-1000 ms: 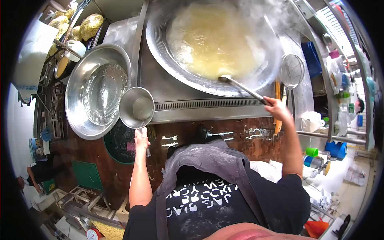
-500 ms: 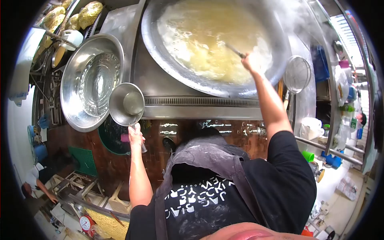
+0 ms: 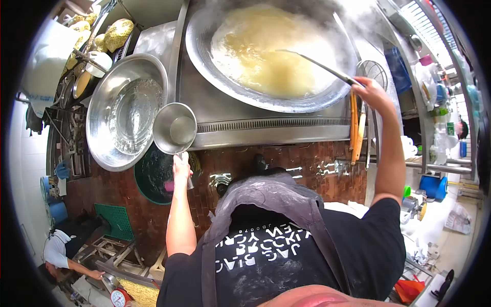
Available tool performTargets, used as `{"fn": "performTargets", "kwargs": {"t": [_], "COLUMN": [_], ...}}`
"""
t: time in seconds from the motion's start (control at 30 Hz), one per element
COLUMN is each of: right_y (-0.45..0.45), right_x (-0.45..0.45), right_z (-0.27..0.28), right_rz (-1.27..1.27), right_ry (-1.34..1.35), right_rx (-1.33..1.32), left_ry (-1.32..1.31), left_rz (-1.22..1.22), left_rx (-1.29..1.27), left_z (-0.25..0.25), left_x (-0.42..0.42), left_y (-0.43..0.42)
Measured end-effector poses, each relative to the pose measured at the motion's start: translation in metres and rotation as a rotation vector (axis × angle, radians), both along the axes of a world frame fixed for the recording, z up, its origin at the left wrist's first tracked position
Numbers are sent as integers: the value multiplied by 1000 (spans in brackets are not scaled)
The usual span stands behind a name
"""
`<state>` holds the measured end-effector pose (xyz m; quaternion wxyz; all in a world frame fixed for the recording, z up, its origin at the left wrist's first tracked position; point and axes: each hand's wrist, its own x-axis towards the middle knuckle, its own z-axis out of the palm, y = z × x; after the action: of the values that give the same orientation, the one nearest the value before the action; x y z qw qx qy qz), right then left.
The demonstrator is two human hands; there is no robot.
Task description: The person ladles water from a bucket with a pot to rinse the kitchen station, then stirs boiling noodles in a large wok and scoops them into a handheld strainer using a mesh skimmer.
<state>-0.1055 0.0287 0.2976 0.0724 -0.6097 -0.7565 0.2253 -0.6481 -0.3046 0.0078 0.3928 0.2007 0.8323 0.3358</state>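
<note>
My left hand (image 3: 182,168) is closed round the handle of a metal dipper (image 3: 166,128), held level beside the large steel basin (image 3: 99,120) with clear liquid in it. A paler round area shows in the dipper; whether that is liquid I cannot tell. My right hand (image 3: 374,95) grips the dark end of a long-handled metal utensil (image 3: 325,66). Its far end reaches into the cloudy yellowish liquid (image 3: 266,51) bubbling in a huge wok (image 3: 204,56), so its head is hidden. Steam rises over the wok's far right side.
Wooden-handled tools (image 3: 359,130) and a round strainer (image 3: 372,71) are right of the wok. A dark green tub (image 3: 148,181) stands on the wet brown floor below the basin. Another person (image 3: 59,250) bends at the lower left, near a red dial scale (image 3: 120,298).
My right hand has moved right and back from over the wok, showing more of the utensil's shaft. My left hand still holds the dipper by the basin. The whole view has shifted slightly.
</note>
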Motion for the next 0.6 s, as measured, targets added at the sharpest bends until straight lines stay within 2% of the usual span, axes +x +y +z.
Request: {"fn": "performTargets", "kwargs": {"t": [0.07,0.1,0.3,0.37,0.43,0.5,0.6], "right_y": [-56,-70,-103,-101,-99,-96,-58], "right_x": [-18,-15,5,8,-4,-52,-74], "right_z": [62,70,72,35,-11,-39,-169], "right_rz": [-131,-151,-192,-123,-95,-132,36], "right_ry": [-115,-112,-78,33,-32,-50,38], "right_rx": [-113,-167,-463,-484,-438,-495,-266], "left_ry": [13,19,16,11,-4,3,5], "left_rz": [-24,-32,-53,-39,-12,22,63], "left_rx": [-6,-17,-26,-21,-23,10,32], "left_z": [1,5,7,3,-3,-5,-6], "left_x": [-5,-5,-7,-5,-4,0,8], "left_y": [0,0,0,-2,-3,-2,2]}}
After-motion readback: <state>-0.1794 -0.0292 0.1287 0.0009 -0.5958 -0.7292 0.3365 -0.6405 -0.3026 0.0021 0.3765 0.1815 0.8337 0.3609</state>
